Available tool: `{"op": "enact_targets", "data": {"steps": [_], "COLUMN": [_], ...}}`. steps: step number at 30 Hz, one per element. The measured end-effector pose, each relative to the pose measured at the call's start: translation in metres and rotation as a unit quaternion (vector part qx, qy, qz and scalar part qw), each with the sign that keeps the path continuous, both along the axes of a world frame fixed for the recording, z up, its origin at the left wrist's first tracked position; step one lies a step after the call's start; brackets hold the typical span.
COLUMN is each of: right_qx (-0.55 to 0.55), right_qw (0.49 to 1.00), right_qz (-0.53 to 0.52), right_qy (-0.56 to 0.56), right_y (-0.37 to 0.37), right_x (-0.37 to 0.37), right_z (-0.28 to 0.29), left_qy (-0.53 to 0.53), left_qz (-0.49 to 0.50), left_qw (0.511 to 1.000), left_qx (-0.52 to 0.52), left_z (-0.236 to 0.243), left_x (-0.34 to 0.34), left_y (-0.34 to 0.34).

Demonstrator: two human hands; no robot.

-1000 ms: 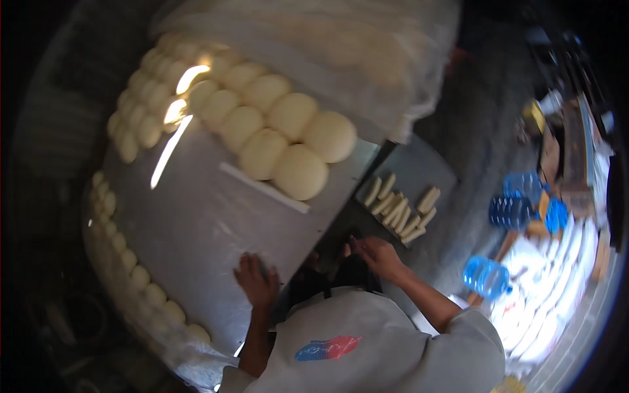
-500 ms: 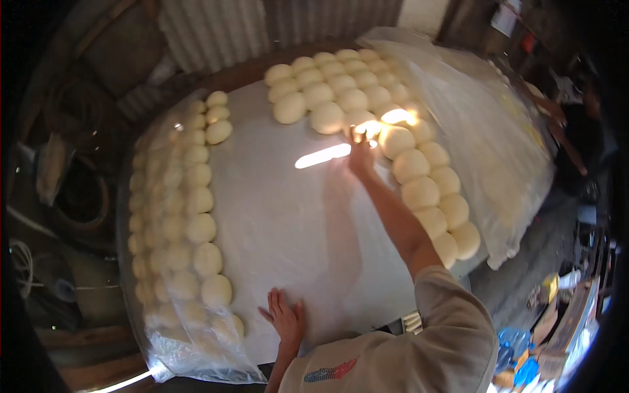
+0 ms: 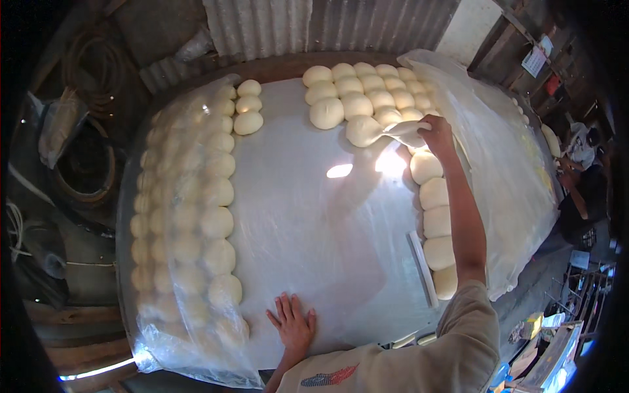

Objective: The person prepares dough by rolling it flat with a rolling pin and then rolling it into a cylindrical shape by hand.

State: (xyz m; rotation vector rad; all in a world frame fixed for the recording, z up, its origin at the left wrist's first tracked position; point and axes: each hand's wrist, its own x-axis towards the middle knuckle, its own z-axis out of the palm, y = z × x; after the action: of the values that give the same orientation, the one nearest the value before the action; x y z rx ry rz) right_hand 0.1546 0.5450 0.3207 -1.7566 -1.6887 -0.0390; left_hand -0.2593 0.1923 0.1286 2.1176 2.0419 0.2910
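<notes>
My right hand (image 3: 437, 134) is closed on a piece of dough at the far side of the metal table (image 3: 301, 216). The dough is pulled out into a flat, pale flap (image 3: 407, 133). At its left end the flap narrows and joins or touches a round dough ball (image 3: 363, 131) in the front of the far group; I cannot tell which. Low on the table my left hand (image 3: 296, 325) lies flat with its fingers spread, holding nothing. A column of dough balls (image 3: 435, 194) runs beside my right forearm, which partly hides it.
Clear plastic sheeting (image 3: 177, 262) covers most of the dough balls on the left. Another sheet (image 3: 498, 164) is draped over the right side. A straight light-coloured bar (image 3: 422, 268) lies near the right column. Beyond the table's right side another person (image 3: 576, 177) is partly visible.
My right hand has gone from reaching onto the dough to gripping it, drawing a flap out to the right. My left hand stays flat on the table. The whole view has shifted.
</notes>
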Motion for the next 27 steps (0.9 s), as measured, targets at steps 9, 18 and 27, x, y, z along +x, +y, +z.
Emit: {"op": "enact_targets", "data": {"steps": [9, 18, 27], "right_qx": [-0.092, -0.140, -0.157], "right_qw": [0.969, 0.942, 0.981], "right_qz": [0.152, 0.306, -0.112], "right_qy": [0.170, 0.017, -0.029], "right_y": [-0.159, -0.312, -0.523], "right_x": [-0.050, -0.112, -0.023], "right_z": [0.072, -0.127, -0.191], "left_qy": [-0.013, -0.041, -0.277], "left_qz": [-0.006, -0.016, 0.031], "left_qw": [1.000, 0.995, 0.959], "left_qx": [0.023, 0.088, 0.051], "left_z": [-0.003, -0.024, -0.033], "left_x": [0.019, 0.038, 0.026], "left_y": [-0.050, -0.103, -0.103]}}
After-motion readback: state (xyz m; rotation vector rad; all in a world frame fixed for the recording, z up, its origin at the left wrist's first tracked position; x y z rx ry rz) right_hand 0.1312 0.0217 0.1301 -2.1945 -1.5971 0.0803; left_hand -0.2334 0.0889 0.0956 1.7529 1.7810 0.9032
